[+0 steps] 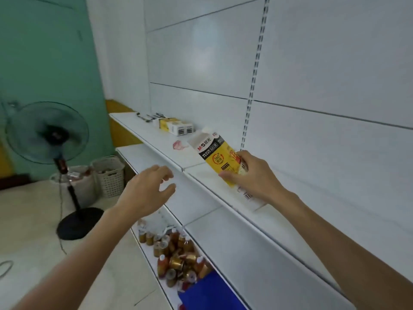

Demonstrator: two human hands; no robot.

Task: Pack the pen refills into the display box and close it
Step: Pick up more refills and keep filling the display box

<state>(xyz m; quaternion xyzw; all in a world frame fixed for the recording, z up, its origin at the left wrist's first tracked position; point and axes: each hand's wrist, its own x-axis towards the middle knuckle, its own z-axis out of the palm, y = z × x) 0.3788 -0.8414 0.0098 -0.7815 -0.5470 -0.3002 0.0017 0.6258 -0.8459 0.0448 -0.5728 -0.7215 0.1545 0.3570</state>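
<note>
Right hand (250, 175) is gripping the tilted box (214, 153); left hand (147, 191) is hovering spread, nearer the refills (148, 117) at the shelf's (156, 139) far end.

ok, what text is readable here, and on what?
"M&G 晨光": white top panel of the box in the right hand.
"360°": orange circle on the box's yellow face.
Rest of the box print: too blurred to read.
Small boxes further along the shelf: barcodes, text too small.
Bottles below: labels unreadable.
</note>
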